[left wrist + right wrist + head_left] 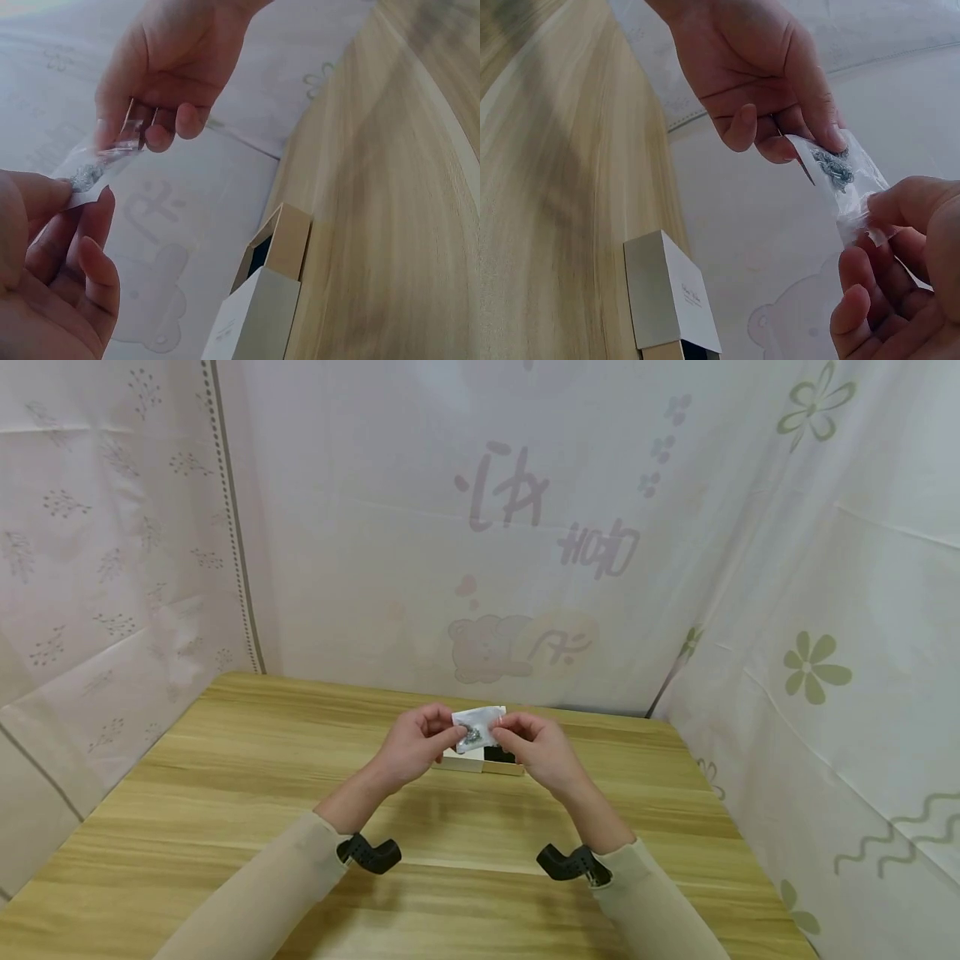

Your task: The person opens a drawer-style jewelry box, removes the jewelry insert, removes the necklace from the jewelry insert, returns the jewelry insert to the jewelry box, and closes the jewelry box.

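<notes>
A small clear-fronted plastic bag with a white back is stretched between both hands above the table. Inside it, a bunched silvery metal piece, like a fine chain, lies toward the left hand's side. My left hand pinches one end of the bag between thumb and fingers. The opposite end is pinched by my right hand. Below and behind the bag stands a white box, its tan inner drawer partly slid out and dark inside. Neither hand touches the box.
The wood-grain table spreads out under both arms. Patterned white curtains hang behind it and along both sides. A black wrist mount sits on each forearm over the beige sleeves.
</notes>
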### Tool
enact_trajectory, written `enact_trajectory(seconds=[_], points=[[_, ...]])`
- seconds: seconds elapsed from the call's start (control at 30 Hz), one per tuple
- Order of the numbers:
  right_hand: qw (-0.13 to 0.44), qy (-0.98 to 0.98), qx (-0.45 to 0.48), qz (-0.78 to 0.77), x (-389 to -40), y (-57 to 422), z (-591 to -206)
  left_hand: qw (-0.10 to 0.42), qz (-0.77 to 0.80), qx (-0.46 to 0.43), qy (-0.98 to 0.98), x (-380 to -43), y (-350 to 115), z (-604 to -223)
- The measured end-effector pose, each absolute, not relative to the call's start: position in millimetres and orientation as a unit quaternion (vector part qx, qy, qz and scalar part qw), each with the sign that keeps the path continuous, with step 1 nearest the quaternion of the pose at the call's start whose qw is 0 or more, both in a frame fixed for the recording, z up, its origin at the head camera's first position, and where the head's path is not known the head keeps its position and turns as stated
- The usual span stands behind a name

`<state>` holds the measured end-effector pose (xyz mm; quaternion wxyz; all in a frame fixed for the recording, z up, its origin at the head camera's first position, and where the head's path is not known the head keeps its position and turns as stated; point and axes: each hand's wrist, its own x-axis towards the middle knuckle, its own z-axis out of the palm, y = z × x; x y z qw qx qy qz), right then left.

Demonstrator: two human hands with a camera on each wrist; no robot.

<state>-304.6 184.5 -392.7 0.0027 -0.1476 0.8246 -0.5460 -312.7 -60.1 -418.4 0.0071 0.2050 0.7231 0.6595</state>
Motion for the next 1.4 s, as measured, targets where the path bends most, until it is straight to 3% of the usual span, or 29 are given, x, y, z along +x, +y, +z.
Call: enact_trajectory(seconds=[0.9, 1.4], points=[[0.055, 0.796, -0.183, -0.574, -303.8, 187.9, -389.5, 0.02, 0.666, 0.181, 0.724, -316.0, -61.4, -421.5], [0.02, 0.818, -0.173, -0.548, -308.4, 188.3, -396.2, 0.029, 0.656, 0.19, 0.729, -316.7, -62.1, -421.7]])
